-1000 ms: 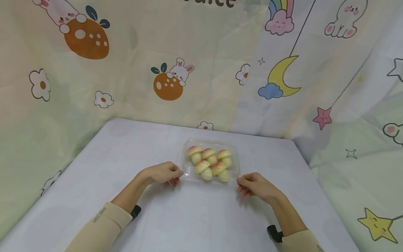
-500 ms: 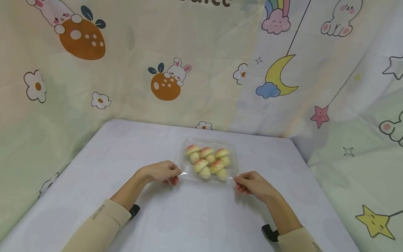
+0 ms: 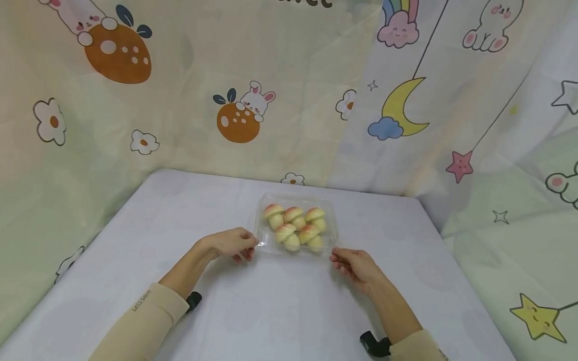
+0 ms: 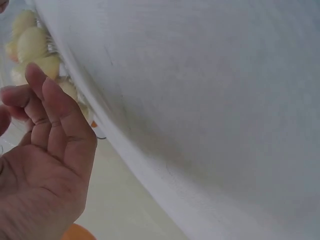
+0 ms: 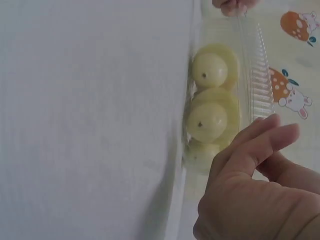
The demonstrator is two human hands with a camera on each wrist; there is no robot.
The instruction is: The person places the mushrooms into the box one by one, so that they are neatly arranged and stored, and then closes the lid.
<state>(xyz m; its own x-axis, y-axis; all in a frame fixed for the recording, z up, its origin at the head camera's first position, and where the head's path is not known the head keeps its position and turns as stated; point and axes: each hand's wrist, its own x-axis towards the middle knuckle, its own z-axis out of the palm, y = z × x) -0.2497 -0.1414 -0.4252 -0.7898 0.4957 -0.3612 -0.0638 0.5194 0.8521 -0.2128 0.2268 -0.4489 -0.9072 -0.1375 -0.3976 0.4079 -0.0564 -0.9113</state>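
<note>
**A:** ok so what's on the desk [image 3: 280, 311] here? All I'm getting is a white cloth over it and cartoon curtains behind.

**B:** There's a clear plastic box [image 3: 295, 225] sitting around the middle of the desk, a bit toward the far edge. It holds little mushroom-shaped buns [image 3: 294, 228], pinkish caps on pale yellow stems. I count six, in two rows of three, though the lid's glare makes it slightly fuzzy.

**A:** and the hands?

**B:** The left hand [image 3: 232, 244] is at the box's near left corner, fingers curled, fingertips right at the rim. In the head view it looks like a pinch on that corner. The left wrist view only shows the fingers [image 4: 47, 107] bent close to the plastic, so the contact itself isn't crisp.

**A:** right side the same?

**B:** Pretty much mirrored. The right hand [image 3: 354, 265] sits at the near right corner with curled fingers, tips at the rim. The right wrist view has the fingers [image 5: 260, 145] over the ribbed edge of the box [image 5: 252, 75], two bun bottoms visible through the plastic. Looks like it's nipping the edge too.

**A:** box on the desk or lifted?

**B:** Can't tell for sure; it reads as resting flat on the cloth. Both sleeves are beige.
</note>
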